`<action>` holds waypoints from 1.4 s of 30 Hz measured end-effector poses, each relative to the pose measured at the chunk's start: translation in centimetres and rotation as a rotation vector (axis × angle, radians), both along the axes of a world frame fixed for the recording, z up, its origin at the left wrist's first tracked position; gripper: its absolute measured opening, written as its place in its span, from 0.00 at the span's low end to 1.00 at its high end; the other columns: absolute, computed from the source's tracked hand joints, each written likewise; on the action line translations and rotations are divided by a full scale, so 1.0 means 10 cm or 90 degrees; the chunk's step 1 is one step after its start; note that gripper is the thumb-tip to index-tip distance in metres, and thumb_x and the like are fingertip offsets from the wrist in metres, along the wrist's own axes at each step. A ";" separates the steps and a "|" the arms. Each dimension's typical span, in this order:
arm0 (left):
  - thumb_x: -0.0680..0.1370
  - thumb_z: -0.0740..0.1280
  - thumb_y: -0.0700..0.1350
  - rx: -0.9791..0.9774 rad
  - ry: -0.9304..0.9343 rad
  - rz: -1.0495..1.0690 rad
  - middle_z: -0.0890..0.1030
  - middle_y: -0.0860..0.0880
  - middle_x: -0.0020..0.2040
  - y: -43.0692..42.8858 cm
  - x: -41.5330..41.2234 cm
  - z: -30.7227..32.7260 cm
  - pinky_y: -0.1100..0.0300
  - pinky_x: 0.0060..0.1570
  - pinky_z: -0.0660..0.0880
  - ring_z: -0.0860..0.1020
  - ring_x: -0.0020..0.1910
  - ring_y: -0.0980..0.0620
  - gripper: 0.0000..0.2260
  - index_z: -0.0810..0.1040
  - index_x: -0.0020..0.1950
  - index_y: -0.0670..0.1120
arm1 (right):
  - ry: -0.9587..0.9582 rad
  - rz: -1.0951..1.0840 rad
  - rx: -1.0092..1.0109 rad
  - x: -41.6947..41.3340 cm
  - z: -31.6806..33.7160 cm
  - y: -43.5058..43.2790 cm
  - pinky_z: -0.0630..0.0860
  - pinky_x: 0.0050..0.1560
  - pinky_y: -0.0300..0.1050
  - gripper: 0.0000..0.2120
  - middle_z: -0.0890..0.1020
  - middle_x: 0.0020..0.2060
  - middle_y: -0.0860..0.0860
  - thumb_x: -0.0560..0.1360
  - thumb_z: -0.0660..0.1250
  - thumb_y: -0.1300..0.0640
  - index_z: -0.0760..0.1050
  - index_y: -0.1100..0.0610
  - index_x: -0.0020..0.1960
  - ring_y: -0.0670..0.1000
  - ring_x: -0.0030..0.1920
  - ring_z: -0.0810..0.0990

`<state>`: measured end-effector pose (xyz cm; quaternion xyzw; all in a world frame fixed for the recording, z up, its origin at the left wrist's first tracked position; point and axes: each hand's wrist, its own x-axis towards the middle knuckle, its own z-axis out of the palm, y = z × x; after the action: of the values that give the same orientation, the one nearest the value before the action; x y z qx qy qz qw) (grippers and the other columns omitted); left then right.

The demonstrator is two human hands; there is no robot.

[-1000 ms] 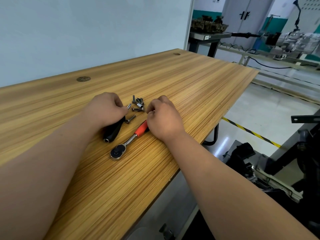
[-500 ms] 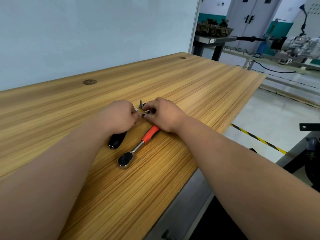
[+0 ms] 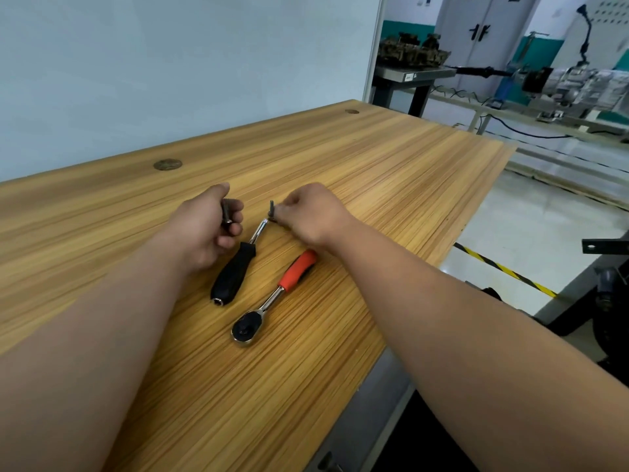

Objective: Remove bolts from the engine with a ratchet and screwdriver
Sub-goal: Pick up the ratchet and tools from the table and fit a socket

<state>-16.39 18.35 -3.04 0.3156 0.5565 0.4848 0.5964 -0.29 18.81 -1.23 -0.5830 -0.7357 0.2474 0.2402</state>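
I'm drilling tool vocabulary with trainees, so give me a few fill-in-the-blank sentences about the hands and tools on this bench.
1. The screwdriver has a ____ handle.
2. The ratchet lies on the table to the ____ of the screwdriver.
3. The left hand grips a short metal piece, while the right hand pinches a small dark ____.

Missing words: black; right; bolt.

Mechanical workshop or training lab. Wooden counter (image 3: 340, 172) carries a ratchet (image 3: 272, 298); engine assembly (image 3: 413, 51) on a steel stand behind. Hazard tape (image 3: 503, 269) marks the floor.
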 end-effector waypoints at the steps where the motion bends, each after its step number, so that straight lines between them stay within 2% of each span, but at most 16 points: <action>1: 0.82 0.56 0.57 -0.020 -0.033 -0.028 0.73 0.48 0.32 -0.02 0.01 0.01 0.67 0.15 0.59 0.69 0.22 0.56 0.18 0.73 0.46 0.44 | 0.129 -0.011 -0.018 -0.04 0.05 -0.03 0.76 0.39 0.53 0.14 0.78 0.33 0.57 0.76 0.66 0.55 0.80 0.68 0.45 0.55 0.35 0.75; 3: 0.81 0.54 0.60 -0.043 -0.098 -0.101 0.74 0.48 0.31 -0.05 0.03 0.04 0.68 0.15 0.60 0.70 0.23 0.56 0.21 0.72 0.48 0.43 | 0.267 0.014 -0.026 -0.15 0.15 -0.05 0.75 0.34 0.50 0.11 0.78 0.31 0.56 0.76 0.67 0.57 0.78 0.63 0.39 0.53 0.31 0.76; 4: 0.81 0.54 0.61 -0.045 -0.128 -0.133 0.75 0.48 0.31 -0.06 0.04 0.05 0.68 0.15 0.60 0.70 0.24 0.56 0.22 0.72 0.48 0.43 | 0.259 0.038 -0.012 -0.20 0.19 -0.06 0.75 0.32 0.46 0.10 0.80 0.30 0.55 0.76 0.68 0.56 0.78 0.59 0.38 0.51 0.29 0.78; 6: 0.81 0.54 0.62 -0.055 -0.187 -0.160 0.75 0.47 0.31 -0.06 0.05 0.07 0.69 0.14 0.61 0.71 0.25 0.56 0.22 0.71 0.48 0.43 | 0.194 0.040 0.041 -0.24 0.23 -0.03 0.76 0.34 0.43 0.08 0.81 0.31 0.51 0.76 0.68 0.54 0.77 0.56 0.39 0.51 0.31 0.80; 8: 0.81 0.55 0.60 -0.079 -0.236 -0.143 0.73 0.48 0.30 -0.06 0.04 0.07 0.68 0.13 0.60 0.70 0.23 0.57 0.20 0.71 0.46 0.44 | 0.182 -0.026 0.072 -0.14 0.19 0.08 0.77 0.41 0.48 0.06 0.79 0.33 0.49 0.77 0.66 0.55 0.77 0.55 0.42 0.53 0.37 0.79; 10: 0.82 0.56 0.56 -0.090 -0.235 -0.105 0.70 0.50 0.28 -0.05 0.04 0.07 0.68 0.13 0.58 0.67 0.21 0.58 0.16 0.71 0.43 0.46 | 0.177 -0.109 0.044 0.08 0.09 0.19 0.75 0.44 0.50 0.06 0.79 0.38 0.52 0.78 0.62 0.57 0.76 0.56 0.45 0.56 0.42 0.78; 13: 0.82 0.59 0.52 -0.024 -0.121 -0.021 0.67 0.53 0.26 -0.02 0.03 0.02 0.68 0.15 0.57 0.64 0.20 0.57 0.14 0.71 0.40 0.47 | 0.004 -0.158 0.001 0.30 -0.08 0.32 0.69 0.46 0.43 0.13 0.82 0.50 0.58 0.80 0.60 0.53 0.77 0.61 0.55 0.58 0.52 0.78; 15: 0.83 0.59 0.51 0.025 -0.063 0.014 0.66 0.53 0.24 0.00 0.05 -0.01 0.67 0.16 0.57 0.64 0.20 0.56 0.13 0.72 0.41 0.47 | -0.065 -0.133 0.000 0.26 -0.13 0.35 0.68 0.49 0.42 0.19 0.80 0.58 0.57 0.80 0.61 0.46 0.75 0.59 0.63 0.57 0.59 0.77; 17: 0.83 0.58 0.50 0.051 -0.040 0.022 0.65 0.53 0.24 0.00 0.06 -0.03 0.67 0.17 0.58 0.64 0.20 0.56 0.13 0.74 0.44 0.46 | -0.125 -0.077 0.014 0.12 -0.13 0.39 0.68 0.50 0.45 0.24 0.78 0.62 0.56 0.79 0.60 0.40 0.71 0.56 0.67 0.57 0.62 0.75; 19: 0.83 0.57 0.50 0.060 -0.045 0.025 0.66 0.53 0.24 0.01 0.06 -0.04 0.66 0.18 0.58 0.65 0.21 0.57 0.12 0.76 0.47 0.46 | -0.235 -0.034 0.027 -0.05 -0.11 0.45 0.69 0.50 0.46 0.26 0.77 0.62 0.55 0.78 0.59 0.39 0.70 0.55 0.67 0.56 0.62 0.75; 21: 0.83 0.58 0.50 0.056 -0.072 0.028 0.68 0.53 0.25 0.02 0.04 -0.04 0.67 0.18 0.59 0.65 0.21 0.57 0.11 0.76 0.47 0.46 | -0.325 -0.013 0.037 -0.20 -0.10 0.49 0.69 0.49 0.46 0.23 0.76 0.62 0.56 0.79 0.59 0.42 0.71 0.56 0.66 0.56 0.60 0.75; 24: 0.83 0.58 0.49 0.044 -0.100 0.029 0.69 0.52 0.27 0.04 0.02 -0.05 0.68 0.17 0.59 0.66 0.20 0.57 0.11 0.75 0.46 0.46 | -0.372 -0.020 0.043 -0.30 -0.10 0.49 0.68 0.48 0.46 0.15 0.74 0.63 0.57 0.81 0.59 0.53 0.72 0.57 0.65 0.57 0.61 0.74; 30: 0.83 0.58 0.49 0.046 -0.081 0.026 0.68 0.51 0.29 0.04 0.06 -0.04 0.69 0.16 0.57 0.65 0.19 0.58 0.12 0.74 0.43 0.45 | -0.421 -0.034 0.028 -0.31 -0.11 0.34 0.71 0.48 0.47 0.15 0.76 0.62 0.57 0.78 0.59 0.62 0.74 0.61 0.63 0.57 0.62 0.75; 33: 0.83 0.58 0.48 0.047 -0.064 0.030 0.67 0.51 0.29 0.04 0.08 -0.04 0.69 0.16 0.57 0.65 0.19 0.58 0.12 0.73 0.43 0.45 | -0.421 -0.056 0.011 -0.31 -0.08 0.25 0.69 0.45 0.47 0.14 0.77 0.60 0.56 0.77 0.59 0.63 0.75 0.59 0.61 0.56 0.60 0.76; 38: 0.82 0.59 0.48 0.047 -0.043 0.028 0.67 0.51 0.30 0.02 0.10 -0.03 0.68 0.14 0.54 0.63 0.18 0.59 0.12 0.73 0.42 0.45 | -0.410 -0.053 0.072 -0.31 -0.14 0.13 0.69 0.43 0.48 0.12 0.79 0.56 0.55 0.78 0.58 0.63 0.75 0.60 0.59 0.56 0.53 0.77; 42: 0.82 0.59 0.48 0.027 -0.068 0.029 0.66 0.52 0.30 0.02 0.08 -0.02 0.69 0.15 0.55 0.63 0.19 0.59 0.11 0.73 0.42 0.45 | -0.343 -0.058 0.104 -0.30 -0.18 0.12 0.68 0.44 0.48 0.16 0.78 0.59 0.58 0.79 0.56 0.62 0.70 0.63 0.65 0.59 0.58 0.77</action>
<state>-15.61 18.59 -3.20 0.2890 0.5209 0.5259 0.6071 -3.30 20.03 -3.04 -0.6392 -0.7633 0.0122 0.0932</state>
